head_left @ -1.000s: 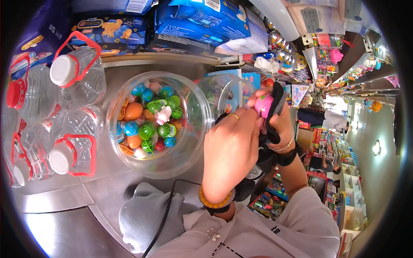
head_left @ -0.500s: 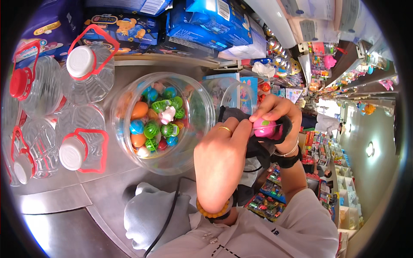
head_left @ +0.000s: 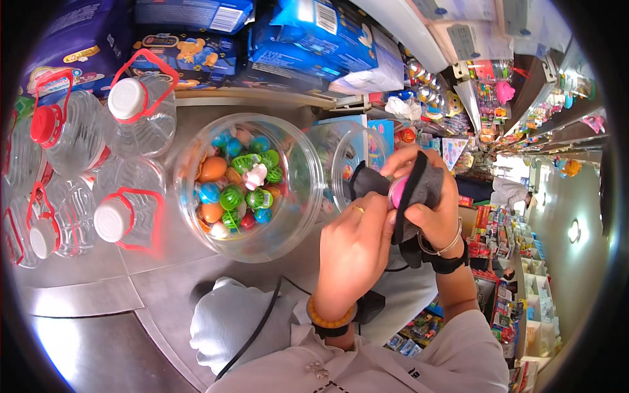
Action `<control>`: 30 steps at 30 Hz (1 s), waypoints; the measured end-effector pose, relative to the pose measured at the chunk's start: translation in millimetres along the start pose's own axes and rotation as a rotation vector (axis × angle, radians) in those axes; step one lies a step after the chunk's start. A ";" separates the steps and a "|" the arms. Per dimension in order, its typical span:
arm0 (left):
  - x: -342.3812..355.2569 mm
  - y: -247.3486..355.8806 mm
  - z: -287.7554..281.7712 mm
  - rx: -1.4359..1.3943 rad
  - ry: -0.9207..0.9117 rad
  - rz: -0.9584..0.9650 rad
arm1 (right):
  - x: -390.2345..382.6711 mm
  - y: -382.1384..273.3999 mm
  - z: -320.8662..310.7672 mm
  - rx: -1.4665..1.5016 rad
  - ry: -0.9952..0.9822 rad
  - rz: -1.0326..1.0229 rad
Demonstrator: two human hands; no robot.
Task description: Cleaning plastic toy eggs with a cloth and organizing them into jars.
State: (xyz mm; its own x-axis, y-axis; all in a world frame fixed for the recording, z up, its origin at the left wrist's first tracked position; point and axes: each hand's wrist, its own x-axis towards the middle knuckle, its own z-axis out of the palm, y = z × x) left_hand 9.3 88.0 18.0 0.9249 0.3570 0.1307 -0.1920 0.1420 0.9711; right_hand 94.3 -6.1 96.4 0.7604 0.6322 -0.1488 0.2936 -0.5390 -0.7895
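Observation:
Both my hands meet to the right of a clear round tub. My right hand [head_left: 436, 209] is closed round a dark grey cloth [head_left: 424, 183] with a black edge. Inside its fold sits a pink ball-shaped toy [head_left: 398, 191], mostly hidden. My left hand [head_left: 354, 239] has its fingers bent and pressed together against the toy and cloth; the fingertips are partly covered. A grey flap [head_left: 369, 183] of similar cloth shows beyond the left fingers. The clear tub [head_left: 298, 190] holds several colourful egg-shaped and ball toys [head_left: 230, 196].
Large clear bottles [head_left: 131, 177] with red handles stand left. Blue packages [head_left: 314, 42] fill a shelf at the back. A clear round lid or container [head_left: 341, 154] is beside the tub. A black cable [head_left: 265, 308] crosses my leg. Shelves of toys [head_left: 517, 262] and a person [head_left: 510, 193] are at right.
The cloth has been turned up and now covers more of the pink toy. My left hand has shifted right and lower, with its fingers drawn in closer to the toy.

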 end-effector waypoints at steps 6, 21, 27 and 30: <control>-12.9 -10.3 -3.5 0.146 0.025 0.150 | -1.3 3.5 12.0 -0.010 -0.010 -0.007; -39.7 0.8 4.3 0.559 0.341 0.261 | 12.8 28.5 -15.6 0.364 -0.077 -0.393; -57.2 -4.1 -23.0 1.033 0.440 0.004 | 12.2 57.9 -76.4 -0.088 -0.094 -0.625; -57.5 -2.6 -15.8 1.054 0.432 -0.001 | 14.3 81.9 -79.1 -0.524 -0.258 -0.648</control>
State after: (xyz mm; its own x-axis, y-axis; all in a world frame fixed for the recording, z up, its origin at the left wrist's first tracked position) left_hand -48.6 81.7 4.9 0.6953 0.6746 0.2480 0.3691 -0.6312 0.6822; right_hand 175.0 -85.2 76.7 0.2147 0.9752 0.0548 0.8998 -0.1757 -0.3993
